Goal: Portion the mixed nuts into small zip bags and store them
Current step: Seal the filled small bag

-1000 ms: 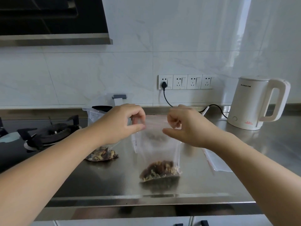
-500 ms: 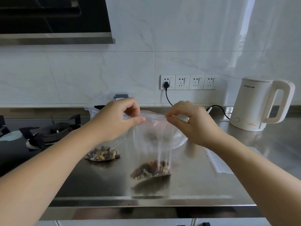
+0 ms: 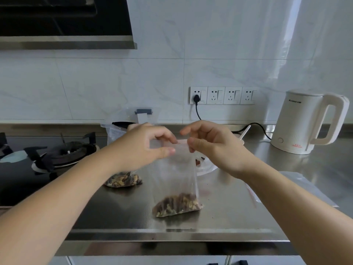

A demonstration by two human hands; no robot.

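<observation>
Left hand (image 3: 141, 148) and right hand (image 3: 212, 148) pinch the zip bag (image 3: 174, 175) top, hiding its seal; hands now closer together than before.

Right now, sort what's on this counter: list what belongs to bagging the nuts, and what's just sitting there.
Part of the job:
- zip bag with nuts, pinched at its top by left hand and right hand
- filled bag behind the left arm
- empty bags at right
- plate behind the held bag

Lying about:
- kettle
- gas burner
- wall sockets
</observation>
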